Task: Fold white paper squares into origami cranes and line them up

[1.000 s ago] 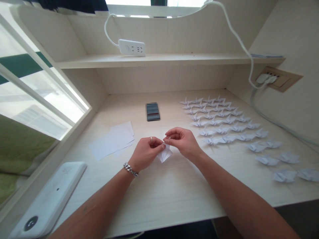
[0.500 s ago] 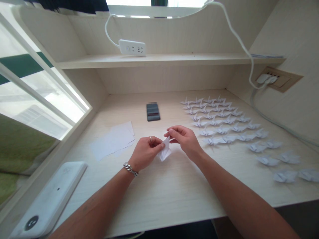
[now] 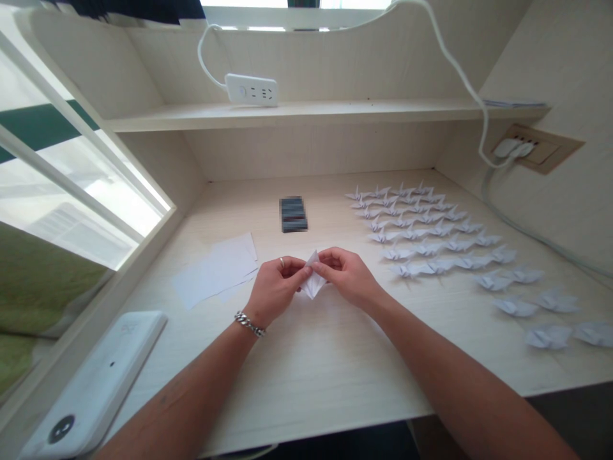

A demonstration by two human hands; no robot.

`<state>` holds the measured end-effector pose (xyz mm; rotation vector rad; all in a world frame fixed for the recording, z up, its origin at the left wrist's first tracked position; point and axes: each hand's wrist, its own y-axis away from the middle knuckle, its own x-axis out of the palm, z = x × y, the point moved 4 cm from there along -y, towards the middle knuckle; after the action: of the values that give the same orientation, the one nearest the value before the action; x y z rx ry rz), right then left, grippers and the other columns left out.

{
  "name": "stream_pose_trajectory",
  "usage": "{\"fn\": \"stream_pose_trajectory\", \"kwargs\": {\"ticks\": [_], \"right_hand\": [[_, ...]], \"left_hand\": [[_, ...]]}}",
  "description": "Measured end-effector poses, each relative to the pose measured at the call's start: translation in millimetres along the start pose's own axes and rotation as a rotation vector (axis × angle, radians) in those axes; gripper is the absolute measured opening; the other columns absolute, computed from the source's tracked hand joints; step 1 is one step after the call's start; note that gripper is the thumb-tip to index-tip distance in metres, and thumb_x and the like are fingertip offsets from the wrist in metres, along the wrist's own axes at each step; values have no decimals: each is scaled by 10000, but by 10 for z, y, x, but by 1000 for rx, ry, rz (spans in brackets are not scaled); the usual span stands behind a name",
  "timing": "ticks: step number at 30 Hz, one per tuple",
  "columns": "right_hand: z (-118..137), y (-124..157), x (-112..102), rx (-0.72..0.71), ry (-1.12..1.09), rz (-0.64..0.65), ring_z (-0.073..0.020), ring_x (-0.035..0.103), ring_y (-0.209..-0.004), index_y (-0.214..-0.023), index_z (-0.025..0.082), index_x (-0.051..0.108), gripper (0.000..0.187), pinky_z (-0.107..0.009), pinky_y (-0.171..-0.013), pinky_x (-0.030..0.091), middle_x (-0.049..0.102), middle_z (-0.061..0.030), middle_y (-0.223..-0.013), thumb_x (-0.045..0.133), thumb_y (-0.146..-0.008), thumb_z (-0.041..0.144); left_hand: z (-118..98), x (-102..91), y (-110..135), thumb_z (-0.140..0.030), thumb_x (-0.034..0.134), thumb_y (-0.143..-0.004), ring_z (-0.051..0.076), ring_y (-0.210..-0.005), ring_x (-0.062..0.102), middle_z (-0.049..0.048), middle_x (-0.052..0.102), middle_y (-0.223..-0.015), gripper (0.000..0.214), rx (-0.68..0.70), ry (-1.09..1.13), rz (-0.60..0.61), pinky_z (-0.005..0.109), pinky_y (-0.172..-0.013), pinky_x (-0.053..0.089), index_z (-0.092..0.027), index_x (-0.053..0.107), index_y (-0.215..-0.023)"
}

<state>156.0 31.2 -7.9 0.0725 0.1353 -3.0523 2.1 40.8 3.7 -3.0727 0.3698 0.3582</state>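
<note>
A small, partly folded white paper piece (image 3: pixel 312 283) is pinched between both hands just above the pale wooden desk (image 3: pixel 306 377). My left hand (image 3: pixel 274 287), with a ring and a chain bracelet, grips its left side with closed fingers. My right hand (image 3: pixel 348 275) pinches its right side and top point. A loose stack of white paper sheets (image 3: pixel 215 269) lies to the left of my left hand. To the right of my right hand, several folded white paper cranes (image 3: pixel 431 233) lie in rows.
A dark phone (image 3: pixel 292 214) lies behind my hands. A white device (image 3: pixel 96 381) rests on the ledge at the lower left. A power strip (image 3: pixel 251 90) sits on the shelf above. A cable (image 3: pixel 522 230) runs from the wall socket (image 3: pixel 527 148) along the right wall.
Both hands moved slightly away from me and closer together. The folded paper turned so its point stands up between the fingertips, and my right hand closed onto it.
</note>
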Motion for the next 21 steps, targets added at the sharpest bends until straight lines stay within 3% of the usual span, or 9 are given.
{"fn": "stream_pose_trajectory", "kwargs": {"ticks": [3, 9, 16, 21], "right_hand": [[-20, 8, 59, 89, -107, 78, -170, 660, -725, -883, 167, 631, 258, -291, -627, 526, 698, -37, -809, 723, -725, 350], [23, 14, 20, 88, -168, -9, -155, 641, -656, -792, 159, 623, 295, -290, -602, 523, 676, -13, -710, 771, -653, 372], [9, 14, 42, 113, -204, 7, -163, 654, -663, -797, 157, 635, 293, -296, -617, 526, 684, -19, -704, 765, -660, 381], [6, -2, 17, 63, -209, -67, -158, 643, -636, -782, 152, 632, 295, -289, -590, 522, 682, -17, -690, 779, -648, 370]], "left_hand": [[-27, -16, 8, -352, 715, -739, 90, -526, 551, 34, 679, -644, 263, 10, -4, -48, 197, -494, 447, -102, 698, -817], [-20, 30, 26, -323, 753, -701, 122, -579, 616, 8, 672, -633, 339, -28, 164, 53, 231, -556, 524, -117, 656, -951], [-59, 20, 45, -308, 748, -712, 108, -493, 595, -9, 642, -548, 350, 2, 59, 18, 208, -507, 499, -105, 637, -974], [-65, 59, 60, -289, 731, -726, 140, -589, 651, 6, 669, -619, 426, -25, 170, 100, 253, -597, 551, -105, 605, -1089]]}}
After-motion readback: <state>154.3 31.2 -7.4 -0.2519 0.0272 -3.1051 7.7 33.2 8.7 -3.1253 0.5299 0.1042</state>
